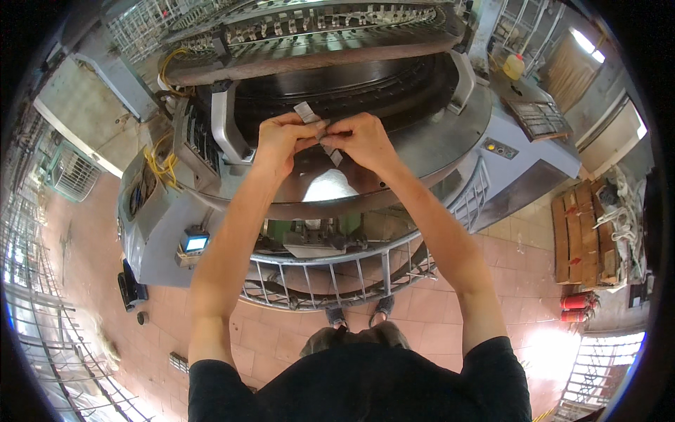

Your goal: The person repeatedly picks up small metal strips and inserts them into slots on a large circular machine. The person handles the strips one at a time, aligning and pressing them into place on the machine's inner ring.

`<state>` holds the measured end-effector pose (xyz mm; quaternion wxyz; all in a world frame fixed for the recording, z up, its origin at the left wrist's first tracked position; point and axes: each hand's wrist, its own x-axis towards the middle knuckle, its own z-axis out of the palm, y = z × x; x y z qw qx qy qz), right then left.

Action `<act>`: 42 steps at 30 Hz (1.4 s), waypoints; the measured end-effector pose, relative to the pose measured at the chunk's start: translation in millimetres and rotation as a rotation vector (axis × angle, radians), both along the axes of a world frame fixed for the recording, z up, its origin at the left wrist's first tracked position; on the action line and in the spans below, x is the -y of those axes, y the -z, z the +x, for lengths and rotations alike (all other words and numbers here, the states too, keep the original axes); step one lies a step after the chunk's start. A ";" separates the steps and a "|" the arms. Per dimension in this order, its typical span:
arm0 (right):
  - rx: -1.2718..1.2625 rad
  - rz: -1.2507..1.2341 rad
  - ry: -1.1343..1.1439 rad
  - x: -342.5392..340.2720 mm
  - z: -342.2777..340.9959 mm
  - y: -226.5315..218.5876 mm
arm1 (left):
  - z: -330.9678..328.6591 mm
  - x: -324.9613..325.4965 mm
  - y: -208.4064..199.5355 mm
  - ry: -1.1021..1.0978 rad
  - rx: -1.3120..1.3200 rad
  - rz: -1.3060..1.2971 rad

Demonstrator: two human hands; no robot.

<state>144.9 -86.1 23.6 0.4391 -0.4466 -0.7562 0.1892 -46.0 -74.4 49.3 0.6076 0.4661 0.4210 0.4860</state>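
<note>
My left hand and my right hand meet over the metal table ring of a large round machine, which looks like a circular knitting machine. Both are closed, thumbs and fingers pinching a narrow light-grey strip-like piece. One end of this piece sticks out beyond the left fingers, and its other end slants down below the right fingertips. Something small and dark shows where the fingertips come together; its kind is too small to make out. The fingers hide the middle of the strip.
A needle-lined upper ring spans the far side above my hands. Grey brackets stand left and right. A curved metal railing runs between the machine and my body. A small lit screen and yellow cables are at left.
</note>
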 end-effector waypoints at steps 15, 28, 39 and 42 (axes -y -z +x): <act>-0.533 -0.491 -0.011 -78.6 11.0 15.8 | -3.8 -57.7 10.5 -0.041 0.214 -0.047; -0.127 -0.079 0.203 -100.7 14.3 32.8 | 18.5 -89.6 53.6 -0.246 -1.329 1.191; -0.116 -0.044 0.222 -102.4 12.9 32.4 | 22.0 -91.8 56.7 -0.254 -1.402 1.205; -0.095 -0.009 0.225 -103.1 13.6 33.0 | 22.5 -91.7 56.7 -0.265 -1.434 1.216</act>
